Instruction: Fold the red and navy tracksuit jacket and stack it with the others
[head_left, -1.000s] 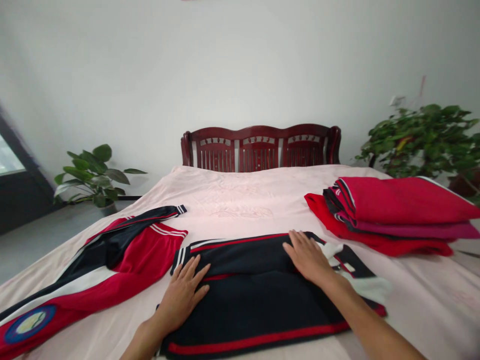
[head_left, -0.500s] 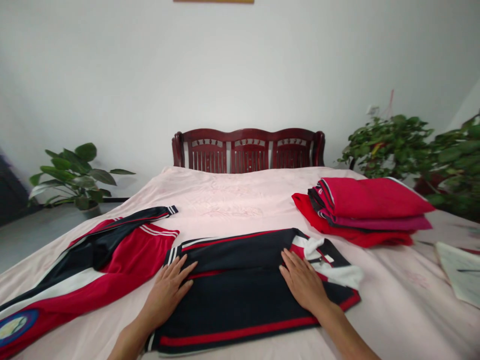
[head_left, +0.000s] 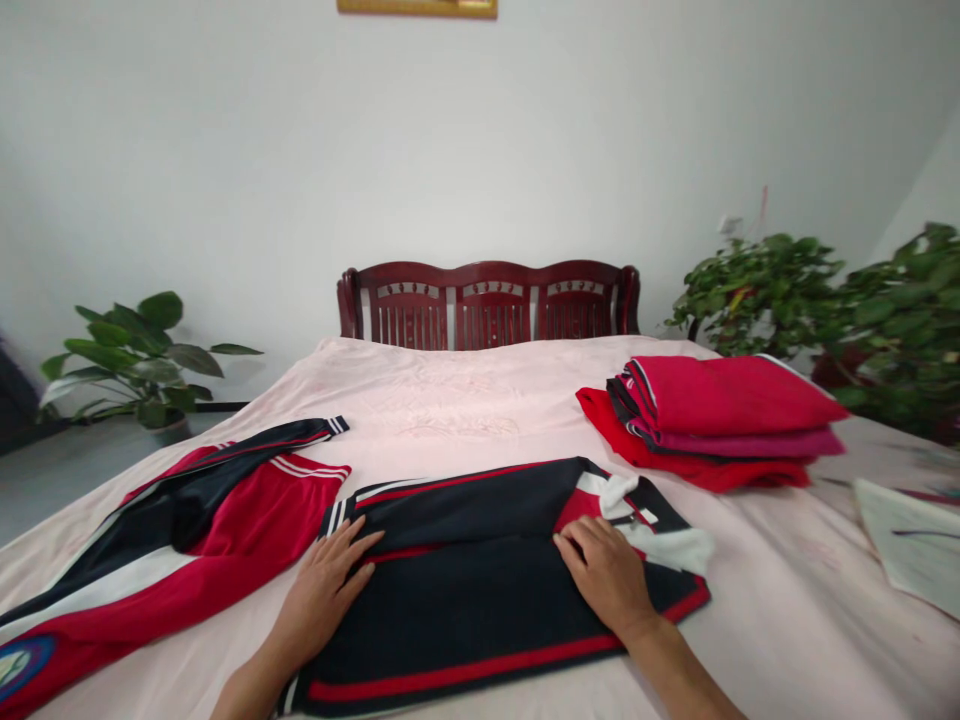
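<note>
A: What is seen to be largest around the hands?

B: The bed (head_left: 450, 390), by which everything being handled is supported, under a pale pink sheet. Well beyond both hands, a dark red wooden headboard (head_left: 491, 272) is set against the wall.

A: And the greenery?

B: A leafy plant (head_left: 135, 335) is seen far off, ahead and left of the left hand; denser foliage (head_left: 757, 290) is seen ahead and right of the right hand.

A: Where are the clothes placed?

B: Red-and-navy clothes (head_left: 255, 510) are spread out loosely to the left of the left hand. Directly under both hands, a folded navy garment (head_left: 465, 590) is laid flat, edged in red. Ahead and right of the right hand, a stack of folded red and magenta clothes (head_left: 720, 395) is piled, and a pale sheet-like item (head_left: 907, 540) is left farther right.

A: How is the grip held?

B: The left hand (head_left: 326, 575) is laid palm down with fingers parted, and nothing is grasped. The right hand (head_left: 600, 565) is rested with fingers bent; whether cloth is pinched cannot be told.

A: Anything smaller?

B: A striped cuff (head_left: 337, 516) is found at the left fingertips, and a tiny white label (head_left: 649, 516) just beyond the right hand.
</note>
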